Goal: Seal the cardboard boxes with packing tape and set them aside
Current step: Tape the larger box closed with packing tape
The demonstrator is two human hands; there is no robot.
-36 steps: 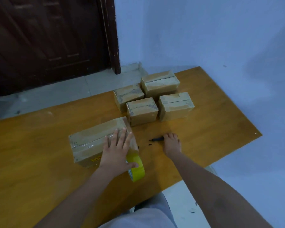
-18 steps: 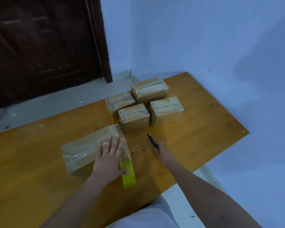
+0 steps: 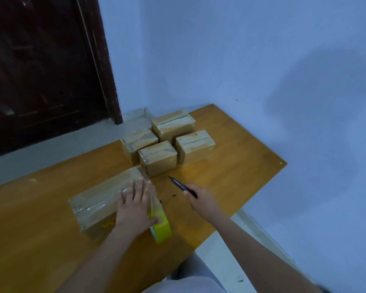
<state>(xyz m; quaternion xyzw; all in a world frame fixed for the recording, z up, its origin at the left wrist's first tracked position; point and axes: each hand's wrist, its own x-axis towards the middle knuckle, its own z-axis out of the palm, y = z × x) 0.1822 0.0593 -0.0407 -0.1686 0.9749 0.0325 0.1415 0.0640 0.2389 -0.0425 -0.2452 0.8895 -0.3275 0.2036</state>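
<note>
Now left hand (image 3: 133,210) lies flat on the box (image 3: 97,204); right hand (image 3: 201,199) grips a cutter (image 3: 179,185).

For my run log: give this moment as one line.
left hand flat on big box, thumb on tape roll | right hand holds cutter | four small boxes behind
</note>
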